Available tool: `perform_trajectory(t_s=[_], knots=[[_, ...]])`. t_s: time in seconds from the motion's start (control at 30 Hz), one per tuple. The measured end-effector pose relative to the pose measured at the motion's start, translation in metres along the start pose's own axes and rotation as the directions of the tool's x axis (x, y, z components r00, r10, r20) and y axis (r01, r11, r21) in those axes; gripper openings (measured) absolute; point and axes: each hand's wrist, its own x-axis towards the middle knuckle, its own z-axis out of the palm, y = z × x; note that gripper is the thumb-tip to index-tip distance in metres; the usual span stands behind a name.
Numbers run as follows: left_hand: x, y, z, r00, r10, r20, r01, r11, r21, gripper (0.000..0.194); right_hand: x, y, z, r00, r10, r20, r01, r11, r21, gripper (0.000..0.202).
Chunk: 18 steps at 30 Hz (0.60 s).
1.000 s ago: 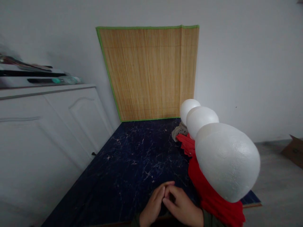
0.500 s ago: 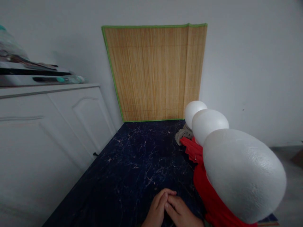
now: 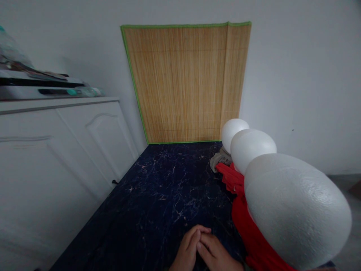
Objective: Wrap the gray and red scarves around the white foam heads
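At the bottom of the view, my left hand (image 3: 188,244) and my right hand (image 3: 216,251) rest together on the dark blue marble-patterned tabletop (image 3: 169,203). Their fingers are closed and overlap, the left fingers lying across the tips of the right ones, and both thumbs point forward. No object shows in either hand. Just to the right lies red cloth (image 3: 242,214), under a large white foam egg shape (image 3: 296,207).
Two more white egg shapes (image 3: 252,148) stand behind the large one, with grey cloth (image 3: 217,160) near the farthest. A bamboo mat (image 3: 183,82) with green edging hangs against the wall. White cabinets (image 3: 104,139) line the left, with items on top.
The view has shifted slightly, with the mat and egg shapes appearing a little larger and farther right. My hands keep the same clasped pose.
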Motion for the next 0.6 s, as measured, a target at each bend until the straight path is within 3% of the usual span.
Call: perform_trajectory(t_s=[0.27, 0.6], knots=[[0.0014, -0.0083, 0.0011, 1.0, 0.02, 0.001, -0.02, 1.0, -0.024, 0.037, -0.0011, 0.0017, 0.0016, 0.999, -0.045, -0.013, 0.045, 0.999, 0.015, 0.036], [0.001, -0.0047, 0.001, 1.0, 0.022, 0.002, -0.022, 0.999, -0.025, 0.037, -0.0019, -0.0004, -0.0001, 0.999, -0.041, -0.027, 0.041, 0.999, 0.002, 0.036]])
